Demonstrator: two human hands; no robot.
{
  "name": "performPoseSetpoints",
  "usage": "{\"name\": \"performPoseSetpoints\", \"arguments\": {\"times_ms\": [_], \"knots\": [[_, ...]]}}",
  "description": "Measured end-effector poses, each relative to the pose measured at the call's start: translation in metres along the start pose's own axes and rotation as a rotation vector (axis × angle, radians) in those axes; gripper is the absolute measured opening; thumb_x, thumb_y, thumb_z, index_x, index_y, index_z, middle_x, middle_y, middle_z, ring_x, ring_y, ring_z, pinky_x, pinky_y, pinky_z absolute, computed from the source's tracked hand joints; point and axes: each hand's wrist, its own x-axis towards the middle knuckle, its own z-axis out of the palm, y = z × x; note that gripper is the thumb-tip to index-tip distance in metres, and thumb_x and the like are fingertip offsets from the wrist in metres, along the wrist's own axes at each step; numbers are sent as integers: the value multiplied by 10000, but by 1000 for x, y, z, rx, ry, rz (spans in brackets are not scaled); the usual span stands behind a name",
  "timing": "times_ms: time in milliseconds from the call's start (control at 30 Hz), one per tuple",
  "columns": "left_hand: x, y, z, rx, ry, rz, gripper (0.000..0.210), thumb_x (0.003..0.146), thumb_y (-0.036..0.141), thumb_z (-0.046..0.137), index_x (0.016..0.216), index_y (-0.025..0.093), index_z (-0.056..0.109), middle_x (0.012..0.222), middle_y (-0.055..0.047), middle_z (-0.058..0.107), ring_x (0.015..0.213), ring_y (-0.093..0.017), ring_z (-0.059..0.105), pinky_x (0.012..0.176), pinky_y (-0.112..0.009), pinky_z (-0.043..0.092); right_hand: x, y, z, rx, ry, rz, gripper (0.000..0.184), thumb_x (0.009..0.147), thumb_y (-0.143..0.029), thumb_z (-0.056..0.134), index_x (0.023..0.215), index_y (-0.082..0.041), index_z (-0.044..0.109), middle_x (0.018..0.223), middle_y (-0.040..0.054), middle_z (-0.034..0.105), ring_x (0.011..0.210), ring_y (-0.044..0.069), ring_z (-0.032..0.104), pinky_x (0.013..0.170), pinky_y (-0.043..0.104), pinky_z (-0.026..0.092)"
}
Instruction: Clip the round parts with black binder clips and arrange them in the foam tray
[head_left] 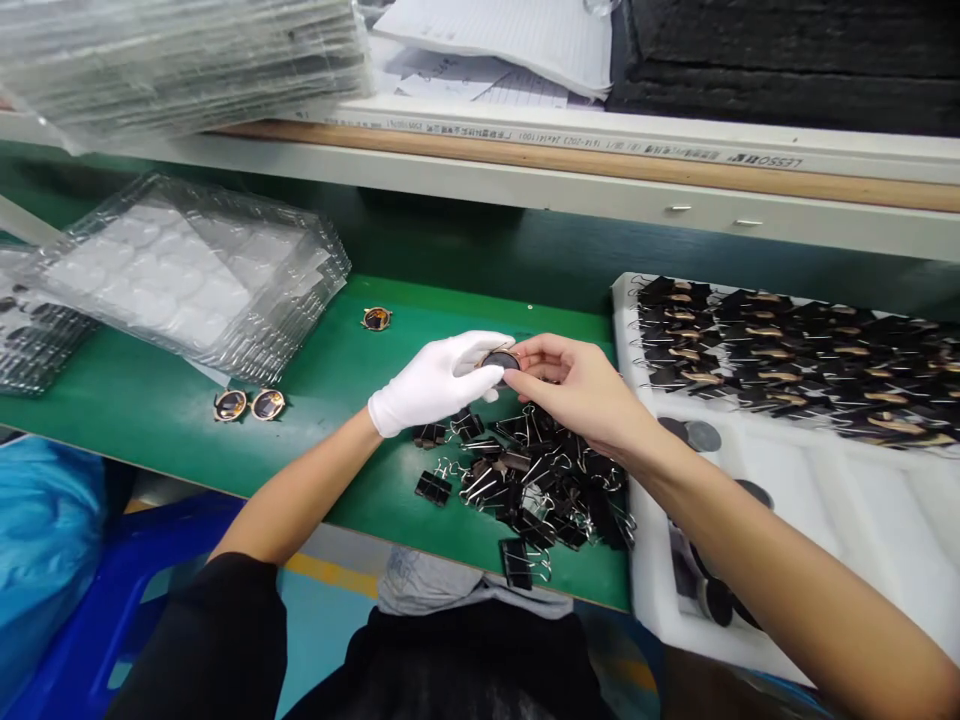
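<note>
1. Table (330, 380), green-topped; carries all the entries below.
2. Foam tray (643, 560), white, compartmented; at the right of the table.
3. Clear plastic blister trays (187, 280), stacked; at the left.
4. Black binder clips in rows (787, 350), set in the far part of the foam tray, gold-toned edges between them.
5. Black binder clips in a loose heap (525, 480); on the table, just nearer the body than the hands.
6. Left hand (439, 375), white-gloved, pinching item 10 between thumb and fingers.
7. Right hand (574, 385), bare, thumb and fingers gripping the opposite edge of the same piece.
8. Loose dark discs (703, 435), in the near part of the foam tray, partly behind the right forearm.
9. Gold-rimmed round pieces: two side by side (268, 404), one apart (376, 318).
10. Dark-faced round piece (501, 360), gold-toned at its edge, held above the table. Step in hand, by judgement: aligning or seating by fingertip; no clip is visible on it. Next move seemingly calls for steady, even pressure at the rim.
</note>
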Motion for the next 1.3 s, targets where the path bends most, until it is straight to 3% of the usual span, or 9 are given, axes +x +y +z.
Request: {"name": "performPoseSetpoints", "arguments": {"times_ms": [100,233,333,400,567,667,867,1067,1300], "knots": [[6,18,-18,299,-261,-58,476,975,438,552,1391,210,582,1011,-41,755,813,-150,707,738,-268,527,-15,2,-21,86,1,84,357,692,-383,900,922,-164,736,918,72,743,767,172,688,761,333,596],[14,23,-48,856,-626,-210,329,872,533,663,858,210,728,688,10,674,576,-130,545,551,-260,355,-40,8,-56,119,70,150,393,680,-432,924,944,-200,748,990,76,765,805,187,714,747,315,594],[20,21,-61,901,-746,-193,359,875,431,648,604,197,618,535,33,544,480,-99,401,513,-266,273,-46,5,-71,121,100,159,400,711,-467,907,987,-219,757,988,70,772,759,181,702,695,307,582],[25,26,-63,797,-626,-132,380,889,428,634,592,191,608,538,36,539,490,-89,410,522,-248,296,-43,-2,-70,96,60,141,404,746,-477,883,1036,-222,761,1001,75,774,730,171,684,678,308,571],[33,48,-35,332,41,-32,407,920,521,629,715,171,655,639,-2,649,556,-99,543,550,-225,410,-18,-19,-47,131,-142,78,385,755,-464,877,986,-184,749,1136,119,756,718,157,668,683,325,566],[33,48,-11,130,227,28,432,923,540,636,723,158,653,640,-20,659,568,-111,576,576,-240,462,-7,-17,-39,208,-187,-11,371,765,-436,876,987,-181,724,1054,101,767,739,164,680,682,321,564],[36,37,-7,188,256,13,378,891,546,690,862,177,615,747,0,677,597,-98,588,571,-224,454,-7,-4,-44,244,-241,-89,295,827,-390,844,986,-194,690,1068,99,767,907,219,740,672,306,580],[35,44,-13,127,-155,-199,594,971,670,504,678,163,606,560,-29,624,502,-117,564,554,-258,452,-8,-1,-45,247,-228,-69,306,799,-379,870,973,-197,695,1042,93,770,896,229,755,702,327,610],[34,39,-17,191,-18,-121,516,947,578,611,650,157,628,580,-15,677,469,-90,594,546,-215,466,-5,0,-56,245,98,-112,335,763,-400,889,978,-194,738,1186,111,749,891,199,733,688,311,627]]}}
